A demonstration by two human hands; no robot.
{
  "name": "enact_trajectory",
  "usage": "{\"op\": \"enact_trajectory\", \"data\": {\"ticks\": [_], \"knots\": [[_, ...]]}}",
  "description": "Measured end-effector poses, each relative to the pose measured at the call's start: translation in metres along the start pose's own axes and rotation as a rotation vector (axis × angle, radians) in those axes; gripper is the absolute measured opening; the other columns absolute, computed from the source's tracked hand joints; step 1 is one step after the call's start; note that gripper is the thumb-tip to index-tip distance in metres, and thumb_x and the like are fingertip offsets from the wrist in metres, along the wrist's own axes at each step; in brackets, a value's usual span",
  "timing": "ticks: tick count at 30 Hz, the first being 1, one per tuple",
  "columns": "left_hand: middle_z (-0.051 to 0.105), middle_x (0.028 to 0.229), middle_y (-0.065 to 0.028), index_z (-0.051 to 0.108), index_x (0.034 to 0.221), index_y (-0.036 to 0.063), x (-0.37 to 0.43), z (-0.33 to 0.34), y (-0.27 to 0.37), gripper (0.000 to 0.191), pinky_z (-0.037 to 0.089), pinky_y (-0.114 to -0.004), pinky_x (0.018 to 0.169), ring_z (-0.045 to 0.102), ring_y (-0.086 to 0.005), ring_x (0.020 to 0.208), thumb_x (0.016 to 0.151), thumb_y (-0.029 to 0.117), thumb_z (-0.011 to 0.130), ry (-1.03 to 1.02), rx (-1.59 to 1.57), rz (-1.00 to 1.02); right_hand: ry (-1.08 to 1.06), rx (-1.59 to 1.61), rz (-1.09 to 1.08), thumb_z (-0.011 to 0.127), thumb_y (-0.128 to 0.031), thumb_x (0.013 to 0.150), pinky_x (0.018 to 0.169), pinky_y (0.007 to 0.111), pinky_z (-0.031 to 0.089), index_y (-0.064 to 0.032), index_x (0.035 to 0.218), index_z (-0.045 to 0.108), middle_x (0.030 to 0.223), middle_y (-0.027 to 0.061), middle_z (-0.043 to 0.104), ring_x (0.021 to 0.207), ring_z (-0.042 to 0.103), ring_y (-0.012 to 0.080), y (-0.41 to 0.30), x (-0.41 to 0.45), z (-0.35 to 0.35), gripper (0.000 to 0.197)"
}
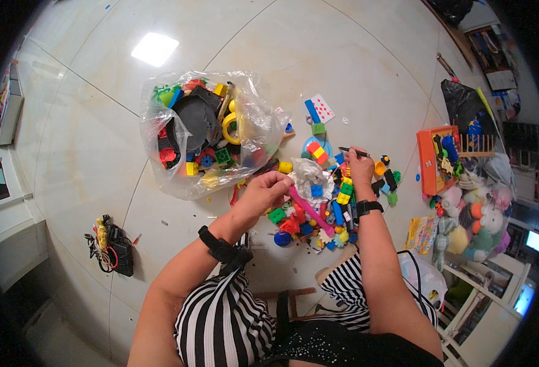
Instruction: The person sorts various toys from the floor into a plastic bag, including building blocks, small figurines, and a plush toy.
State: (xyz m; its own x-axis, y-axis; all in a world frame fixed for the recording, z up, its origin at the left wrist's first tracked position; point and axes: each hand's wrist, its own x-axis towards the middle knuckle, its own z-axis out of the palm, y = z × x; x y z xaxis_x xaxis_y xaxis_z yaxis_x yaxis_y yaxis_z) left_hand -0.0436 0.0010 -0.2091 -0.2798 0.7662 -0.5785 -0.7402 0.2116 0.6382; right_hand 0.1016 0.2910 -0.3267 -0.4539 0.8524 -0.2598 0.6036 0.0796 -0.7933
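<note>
Between the fingers of my left hand (pixel 269 190) is one end of a long pink strip (pixel 307 208), which hangs slantwise over a heap of small plastic toys. My right hand (pixel 360 165) pinches a dark pen-like object (pixel 348 150) above the heap's upper right part. Under and beside the hands are a crumpled white paper (pixel 304 176), a stack of yellow and green building blocks (pixel 344 190), a green block (pixel 276 215) and a dark blue ball (pixel 282 238). A red and yellow block (pixel 317 152) rests on a light blue round piece (pixel 328 146).
A transparent plastic bag (pixel 260 105) full of toys lies open at the upper left. Beyond the heap is a playing card (pixel 323 108). Tangled cables (pixel 106 250) lie at the left. To the right are an orange box (pixel 428 160) of toys and a clear bag of plush toys (pixel 489 211).
</note>
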Motion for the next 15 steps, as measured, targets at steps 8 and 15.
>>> {"op": "enact_trajectory", "data": {"ticks": [8,15], "knots": [[0.057,0.074,0.0036,0.058,0.093,0.008,-0.004,0.002,0.003,0.016,0.038,-0.02,0.054,0.047,-0.0041,0.06,0.094,0.023,0.055,0.008,0.019,0.01,0.08,0.609,0.185,0.056,-0.018,0.091,0.059,0.027,0.055,-0.0022,0.093,0.058,0.079,0.0093,0.065,0.065,0.064,0.0149,-0.053,-0.048,-0.019,0.016],[0.057,0.073,0.0031,0.059,0.093,0.0069,-0.009,0.008,0.004,0.019,0.037,-0.02,0.053,0.046,-0.0045,0.058,0.094,0.026,0.056,0.001,0.06,0.042,-0.135,0.939,0.199,0.058,-0.019,0.091,0.059,0.03,0.054,-0.0044,0.095,0.057,0.073,0.0061,0.062,0.061,0.061,0.0153,-0.113,-0.119,-0.012,0.015]]}}
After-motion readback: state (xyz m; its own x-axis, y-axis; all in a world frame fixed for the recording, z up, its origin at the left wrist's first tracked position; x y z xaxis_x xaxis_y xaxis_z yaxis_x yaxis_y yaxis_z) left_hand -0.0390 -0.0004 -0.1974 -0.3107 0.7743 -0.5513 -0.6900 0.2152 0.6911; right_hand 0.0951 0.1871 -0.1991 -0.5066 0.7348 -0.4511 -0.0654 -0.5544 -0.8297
